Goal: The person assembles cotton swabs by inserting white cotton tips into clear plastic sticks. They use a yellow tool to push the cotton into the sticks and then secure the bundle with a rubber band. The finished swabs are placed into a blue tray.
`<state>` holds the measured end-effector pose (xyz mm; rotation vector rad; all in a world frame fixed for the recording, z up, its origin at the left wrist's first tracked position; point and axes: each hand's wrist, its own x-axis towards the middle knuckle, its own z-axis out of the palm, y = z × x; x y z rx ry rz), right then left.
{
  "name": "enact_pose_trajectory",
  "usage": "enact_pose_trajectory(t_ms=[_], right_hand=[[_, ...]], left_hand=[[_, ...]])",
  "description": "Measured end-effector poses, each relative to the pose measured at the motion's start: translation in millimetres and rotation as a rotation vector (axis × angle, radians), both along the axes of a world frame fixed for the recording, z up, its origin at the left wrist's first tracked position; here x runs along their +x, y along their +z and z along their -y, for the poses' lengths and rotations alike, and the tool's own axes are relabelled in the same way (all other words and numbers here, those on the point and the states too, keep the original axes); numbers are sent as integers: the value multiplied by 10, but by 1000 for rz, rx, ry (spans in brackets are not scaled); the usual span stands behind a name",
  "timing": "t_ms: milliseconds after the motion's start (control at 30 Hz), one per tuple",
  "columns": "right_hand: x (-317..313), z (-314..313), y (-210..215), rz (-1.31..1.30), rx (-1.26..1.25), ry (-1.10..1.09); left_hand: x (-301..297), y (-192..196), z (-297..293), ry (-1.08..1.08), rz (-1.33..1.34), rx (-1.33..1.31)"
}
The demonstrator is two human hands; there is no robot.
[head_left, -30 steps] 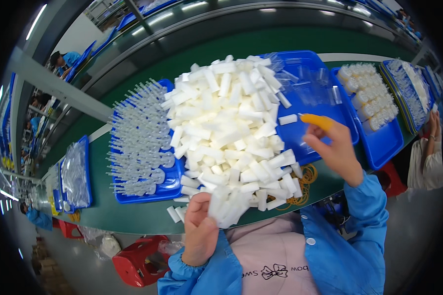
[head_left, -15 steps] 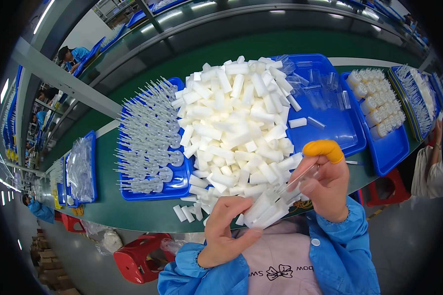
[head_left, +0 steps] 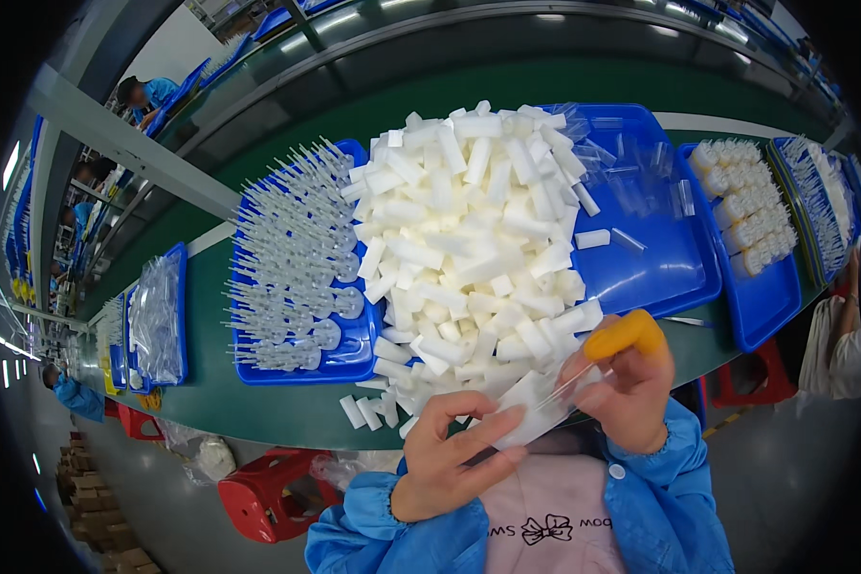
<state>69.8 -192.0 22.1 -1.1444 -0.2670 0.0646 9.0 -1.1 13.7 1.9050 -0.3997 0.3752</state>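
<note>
My left hand (head_left: pixel 459 454) is closed around white foam pieces (head_left: pixel 529 413) in front of my chest; their number is blurred. A clear plastic tube (head_left: pixel 570 385) slants between the hands, pinched by my right hand (head_left: pixel 631 387), whose index finger wears an orange finger cot (head_left: pixel 631 335). The tube's lower end overlaps the foam, and I cannot tell whether foam is inside it. Just beyond both hands rises a large heap of white foam pieces (head_left: pixel 469 239).
Left of the heap, a blue tray (head_left: pixel 359 359) carries thin-stemmed clear parts (head_left: pixel 292 258). Loose clear tubes lie in the right blue tray (head_left: pixel 651 277). Another blue tray (head_left: pixel 770 306) holds bundled pale parts. Red stools (head_left: pixel 268 493) stand below the green table's edge.
My right hand has shifted slightly down and left, bringing the clear tube lower toward the foam. My left hand has tilted a little, its fingers now further over the foam pieces.
</note>
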Motion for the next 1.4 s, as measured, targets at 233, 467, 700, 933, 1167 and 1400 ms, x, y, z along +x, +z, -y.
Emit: enact_pose_trajectory(t_ms=[233, 467, 700, 933, 1167, 1400], right_hand=[[-47, 29, -30, 217, -190, -58], [2, -28, -22, 63, -115, -11], [16, -1, -42, 62, -140, -74], [23, 42, -22, 257, -333, -168], [76, 153, 13, 421, -537, -142], [-81, 53, -101, 374, -445, -102]], left_hand=[[-41, 11, -2, 6, -145, -86], [-34, -14, -36, -21, -66, 41], [18, -149, 54, 24, -363, -577], [-18, -103, 38, -160, -599, -949], [17, -124, -94, -77, -416, -769], [-29, -101, -26, -115, -392, -750]])
